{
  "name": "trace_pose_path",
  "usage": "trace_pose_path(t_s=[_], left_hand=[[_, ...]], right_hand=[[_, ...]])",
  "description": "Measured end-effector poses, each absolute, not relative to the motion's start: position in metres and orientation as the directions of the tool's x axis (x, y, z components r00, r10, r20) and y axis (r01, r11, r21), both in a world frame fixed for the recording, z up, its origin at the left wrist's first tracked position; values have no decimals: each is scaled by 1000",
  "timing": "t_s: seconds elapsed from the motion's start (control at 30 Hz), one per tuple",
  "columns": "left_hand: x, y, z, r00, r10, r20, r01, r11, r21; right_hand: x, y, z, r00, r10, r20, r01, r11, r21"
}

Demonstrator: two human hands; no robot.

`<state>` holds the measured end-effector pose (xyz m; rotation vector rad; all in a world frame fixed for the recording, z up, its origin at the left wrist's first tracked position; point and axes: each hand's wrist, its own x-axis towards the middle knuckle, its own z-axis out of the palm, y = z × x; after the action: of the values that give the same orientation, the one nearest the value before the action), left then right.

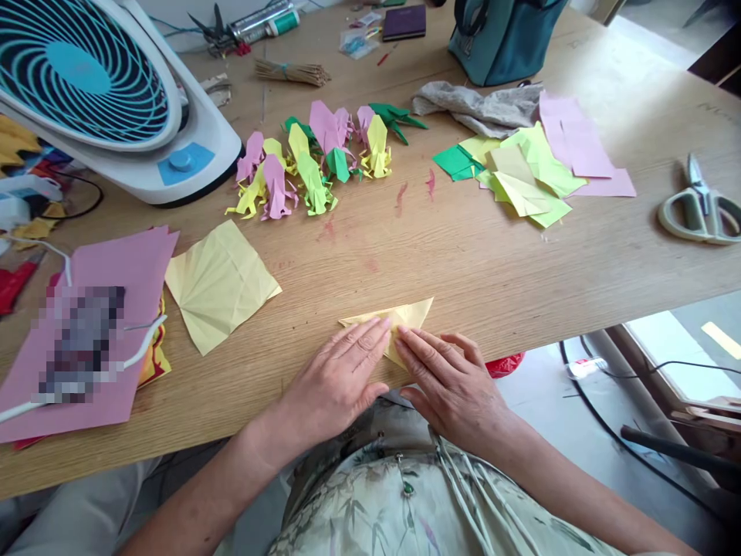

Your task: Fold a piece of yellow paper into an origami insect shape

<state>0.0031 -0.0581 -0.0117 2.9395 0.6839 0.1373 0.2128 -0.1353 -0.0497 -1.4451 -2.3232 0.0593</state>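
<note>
A folded piece of pale yellow paper (415, 312) lies at the table's front edge, its pointed corners sticking out to the left and right. My left hand (341, 371) rests on its left part with fingers stretched flat. From the right, my right hand (455, 382) presses on the same paper, fingers extended and fingertips close to the left ones. Both hands hide much of the paper. To the left is a creased, opened yellow sheet (223, 286). Further back stand several folded paper figures (312, 158) in pink, yellow and green.
Scissors (700, 205) lie at the right. Folded coloured papers (526, 174), a grey cloth (480, 102) and a teal bag (503, 38) are behind. A fan (109, 85) stands back left, near pink sheets (124, 259) under a blurred-out object. The table edge (607, 333) is close.
</note>
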Motion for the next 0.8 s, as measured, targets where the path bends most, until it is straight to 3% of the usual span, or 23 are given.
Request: trace_pose_path(t_s=[0.3,0.53,0.8], left_hand=[[13,-67,-28,875,482,42,461,-857,232],[12,-68,-25,875,482,-50,483,-858,174],[11,-72,-29,856,515,-48,517,-847,123]], right_hand=[[216,-140,-46,-350,897,269,878,414,-239],[217,-138,-52,-409,865,291,845,480,-238],[213,-141,-44,-230,931,285,919,304,-251]])
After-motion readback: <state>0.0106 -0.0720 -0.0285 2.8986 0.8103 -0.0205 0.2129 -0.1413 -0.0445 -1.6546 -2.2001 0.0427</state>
